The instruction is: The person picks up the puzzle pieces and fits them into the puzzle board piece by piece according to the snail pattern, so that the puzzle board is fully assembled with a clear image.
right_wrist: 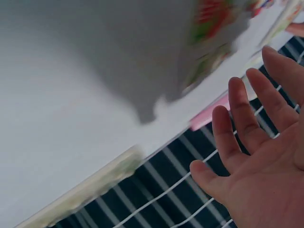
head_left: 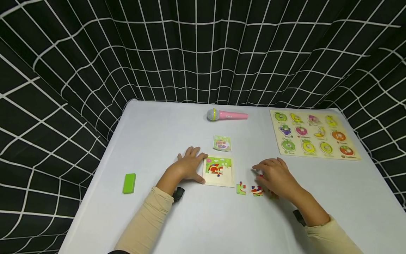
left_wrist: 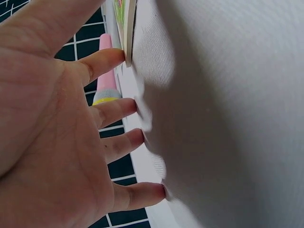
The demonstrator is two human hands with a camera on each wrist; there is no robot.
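Gap between microphone and fruit board

partly filled puzzle board, loose pieces alongside

we see a square, pale puzzle board lying flat, green and red fitted pieces across its upper part, its lower strip bare. just right of it we find a green-and-red piece, then a red-and-blue piece; further pieces are partly hidden.

Head cam bright, even; wrist cams dimmer, soft shadows on tbl; R-wrist pcs blurred.
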